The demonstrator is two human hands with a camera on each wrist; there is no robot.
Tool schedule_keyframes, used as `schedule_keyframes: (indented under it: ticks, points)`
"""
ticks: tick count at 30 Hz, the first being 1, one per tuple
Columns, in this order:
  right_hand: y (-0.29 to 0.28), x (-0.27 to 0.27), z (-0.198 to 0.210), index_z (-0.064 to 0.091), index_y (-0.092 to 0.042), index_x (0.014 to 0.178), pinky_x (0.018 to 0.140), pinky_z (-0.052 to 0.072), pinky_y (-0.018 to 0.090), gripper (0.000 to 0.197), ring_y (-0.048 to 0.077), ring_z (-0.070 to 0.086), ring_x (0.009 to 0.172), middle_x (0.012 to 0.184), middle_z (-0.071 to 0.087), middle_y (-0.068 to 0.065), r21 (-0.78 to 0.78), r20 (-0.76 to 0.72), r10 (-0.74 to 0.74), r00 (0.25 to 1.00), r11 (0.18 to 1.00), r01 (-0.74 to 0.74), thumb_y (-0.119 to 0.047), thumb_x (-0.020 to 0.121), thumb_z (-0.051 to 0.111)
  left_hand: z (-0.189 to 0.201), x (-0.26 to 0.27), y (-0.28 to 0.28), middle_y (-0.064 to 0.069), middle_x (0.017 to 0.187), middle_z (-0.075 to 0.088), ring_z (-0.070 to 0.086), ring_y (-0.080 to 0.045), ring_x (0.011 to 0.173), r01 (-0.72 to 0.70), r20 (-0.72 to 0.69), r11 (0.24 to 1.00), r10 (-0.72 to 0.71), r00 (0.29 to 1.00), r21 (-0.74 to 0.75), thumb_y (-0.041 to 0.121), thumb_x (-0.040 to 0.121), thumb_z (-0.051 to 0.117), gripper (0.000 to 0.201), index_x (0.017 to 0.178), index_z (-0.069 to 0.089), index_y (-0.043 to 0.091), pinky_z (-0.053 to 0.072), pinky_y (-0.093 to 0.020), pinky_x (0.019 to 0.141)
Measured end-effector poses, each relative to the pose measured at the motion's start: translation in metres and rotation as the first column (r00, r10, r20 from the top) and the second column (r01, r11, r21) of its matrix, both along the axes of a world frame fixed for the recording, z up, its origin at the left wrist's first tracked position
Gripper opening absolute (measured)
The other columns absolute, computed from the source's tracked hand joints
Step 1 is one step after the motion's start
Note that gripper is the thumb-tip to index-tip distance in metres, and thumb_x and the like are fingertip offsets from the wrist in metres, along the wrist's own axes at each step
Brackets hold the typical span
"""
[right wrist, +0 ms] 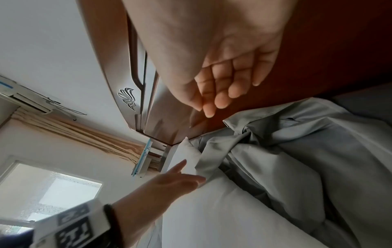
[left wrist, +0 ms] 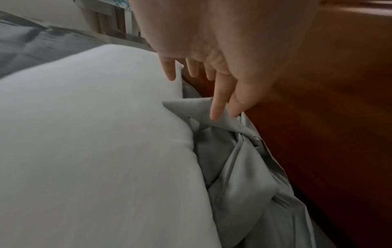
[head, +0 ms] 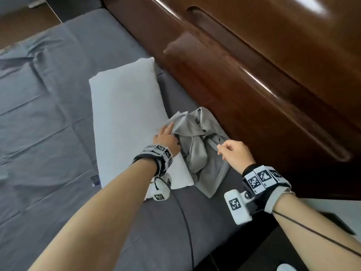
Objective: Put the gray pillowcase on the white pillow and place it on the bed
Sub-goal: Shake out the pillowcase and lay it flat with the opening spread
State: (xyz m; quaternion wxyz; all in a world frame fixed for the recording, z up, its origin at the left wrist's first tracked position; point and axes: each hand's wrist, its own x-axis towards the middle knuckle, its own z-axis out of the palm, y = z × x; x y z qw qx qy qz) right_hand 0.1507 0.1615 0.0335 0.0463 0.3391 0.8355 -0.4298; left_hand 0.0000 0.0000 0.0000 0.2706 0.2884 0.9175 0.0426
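The white pillow (head: 127, 102) lies lengthwise on the bed (head: 48, 114), beside the headboard. A crumpled gray pillowcase (head: 201, 151) sits partly on the pillow's near right side and partly on the sheet. My left hand (head: 172, 132) reaches over the pillow and pinches a fold of the pillowcase's left edge between index finger and thumb; the left wrist view shows the left hand (left wrist: 224, 114) on that fold, against the pillow (left wrist: 95, 134). My right hand (head: 220, 151) hovers just over the cloth's right side. The right wrist view shows the right hand (right wrist: 207, 107) loosely curled, holding nothing, above the pillowcase (right wrist: 297, 151).
A glossy dark wooden headboard (head: 254, 75) runs close along the right of the pillow and pillowcase. The gray sheet is wrinkled to the left. A white bedside surface (head: 322, 206) with a dark flat object (head: 336, 222) sits at the lower right.
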Motion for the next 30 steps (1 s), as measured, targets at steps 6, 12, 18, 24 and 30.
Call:
schedule_keyframes:
  ticks: [6,12,18,24,30]
  points:
    - [-0.009,-0.008,-0.017,0.058,-0.018,0.06,0.056,0.036,0.022,0.031,0.008,0.05,0.054,0.054,0.055,-0.004,-0.054,0.008,0.01,1.0,0.998,-0.009,-0.022,0.091,0.056,-0.025,-0.016,0.014,-0.004,0.148,0.038,0.022,-0.026,0.144,-0.014,0.016,1.0,0.014,1.0,0.0,0.019,0.089,0.046,0.043,0.13,0.051,0.008,0.027,-0.042,0.113]
    - [-0.017,-0.016,-0.005,0.061,-0.013,0.076,0.063,0.04,0.023,0.016,0.012,0.055,0.067,0.069,0.062,-0.002,-0.023,-0.036,-0.011,0.999,1.0,0.011,-0.021,0.089,0.061,0.016,-0.023,0.007,-0.013,0.106,0.065,0.061,-0.031,0.1,-0.265,0.066,0.875,0.261,0.963,0.406,0.007,0.082,0.051,0.022,0.095,0.069,0.007,0.039,-0.025,0.074]
    - [-0.049,-0.034,0.029,0.057,-0.018,0.108,0.096,0.047,0.033,0.03,0.017,0.056,0.102,0.112,0.061,0.004,-0.127,-0.027,0.145,0.989,0.981,-0.147,-0.02,0.082,0.071,0.094,-0.02,-0.037,0.003,0.069,0.06,0.056,-0.006,0.058,-0.48,0.33,0.663,0.349,0.877,0.574,0.005,0.081,0.056,0.025,0.067,0.06,0.025,0.045,-0.017,0.056]
    - [-0.107,-0.054,0.073,0.032,-0.014,0.143,0.108,0.037,0.037,0.087,0.026,0.043,0.129,0.144,0.039,0.012,-0.12,-0.015,0.348,0.937,0.93,-0.348,-0.022,0.072,0.081,0.185,-0.007,-0.11,0.005,0.085,0.063,0.056,-0.003,0.077,-0.447,0.23,0.552,0.419,0.878,0.704,0.004,0.087,0.058,0.013,0.094,0.069,0.003,0.035,0.007,0.064]
    - [-0.179,-0.074,0.117,0.024,-0.021,0.147,0.108,0.039,0.046,0.086,0.028,0.045,0.129,0.148,0.031,0.01,-0.002,-0.115,0.422,0.899,0.905,-0.425,-0.019,0.077,0.075,0.246,0.002,-0.215,0.001,0.101,0.069,0.067,-0.008,0.086,-0.442,0.185,0.533,0.467,0.865,0.721,0.002,0.088,0.054,0.023,0.095,0.073,0.014,0.044,-0.005,0.083]
